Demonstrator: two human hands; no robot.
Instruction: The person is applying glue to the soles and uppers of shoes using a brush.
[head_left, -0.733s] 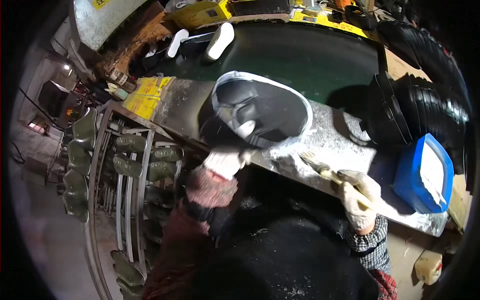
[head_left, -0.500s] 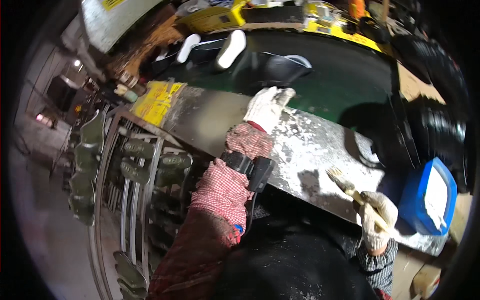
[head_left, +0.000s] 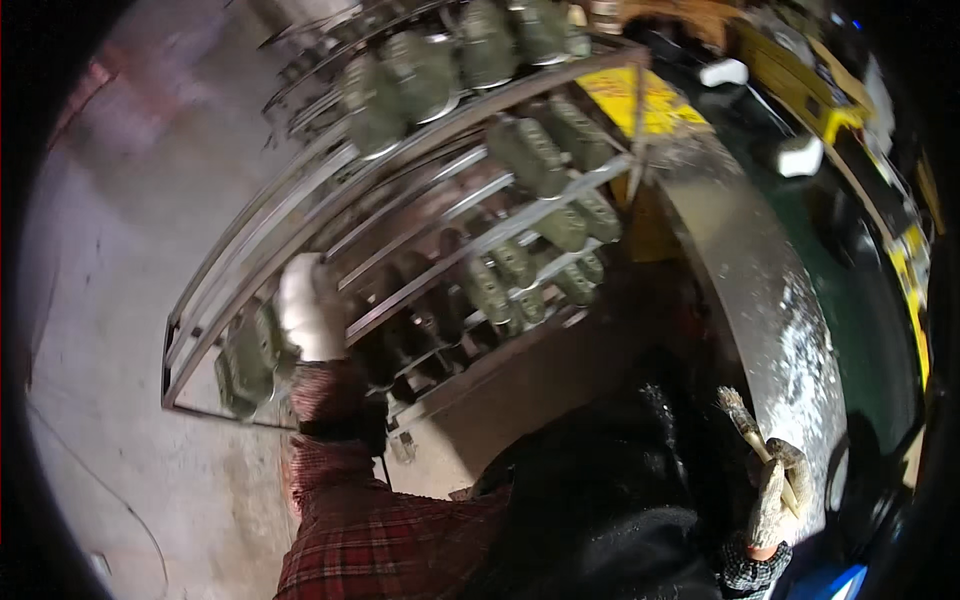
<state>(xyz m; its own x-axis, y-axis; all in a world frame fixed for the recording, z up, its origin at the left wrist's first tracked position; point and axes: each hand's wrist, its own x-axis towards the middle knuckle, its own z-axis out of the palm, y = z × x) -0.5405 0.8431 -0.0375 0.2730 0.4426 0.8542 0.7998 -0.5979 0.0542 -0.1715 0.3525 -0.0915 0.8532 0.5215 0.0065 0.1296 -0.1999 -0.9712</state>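
Observation:
My left hand (head_left: 312,308), in a whitish knit glove, reaches over the near end of a metal rack (head_left: 425,135). Right beside it stand olive-green shoe pieces (head_left: 245,365); motion smears its fingers, so I cannot tell whether it grips one. More olive shoe pieces (head_left: 522,160) sit in rows along the rack's bars. On the right, my right hand (head_left: 778,490), gloved too, is closed around the pale handle of a brush (head_left: 742,412). The brush's bristles point up and away, by the edge of the workbench (head_left: 715,190).
A green conveyor-like belt (head_left: 868,350) runs beyond the bench, with white shoe-shaped pieces (head_left: 800,157) on it. A yellow box (head_left: 795,75) stands behind. Part of a blue tub (head_left: 850,582) shows at lower right. A thin cable (head_left: 140,515) lies on the floor.
The view has swung left towards the rack. My left hand has left the dark piece at the belt and moved over to the rack. The brush stays in my right hand.

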